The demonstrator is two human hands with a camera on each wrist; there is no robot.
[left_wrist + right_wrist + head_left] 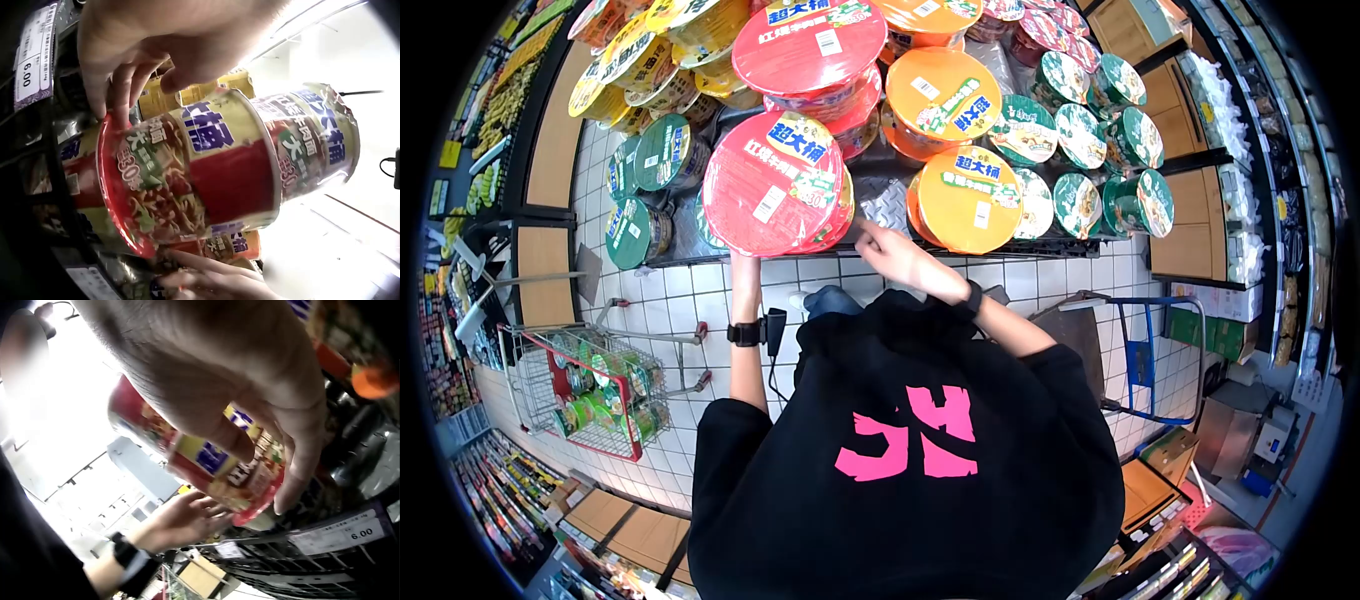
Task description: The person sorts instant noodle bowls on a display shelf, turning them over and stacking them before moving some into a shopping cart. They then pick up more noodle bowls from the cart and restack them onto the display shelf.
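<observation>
A stack of red-lidded noodle tubs (772,185) stands at the display's front edge, beside yellow-orange-lidded tubs (970,200). In the left wrist view, the stack shows a lower tub (219,162) and an upper tub (319,134). My left hand (745,285) is mostly hidden under the red lid's near side; the left wrist view shows that hand (175,47) with fingertips at the lower tub's red rim. My right hand (900,262) is at the stack's right side, fingers bent loosely; in the right wrist view, this hand (244,381) has fingertips close to the lower rim.
Green-lidded tubs (1138,203) stand right on the display, and yellow tubs (635,60) at the back left. A wire cart (590,390) holding tubs is on the tiled floor at left. A blue-framed trolley (1140,360) stands at right. Price labels (34,59) line the display edge.
</observation>
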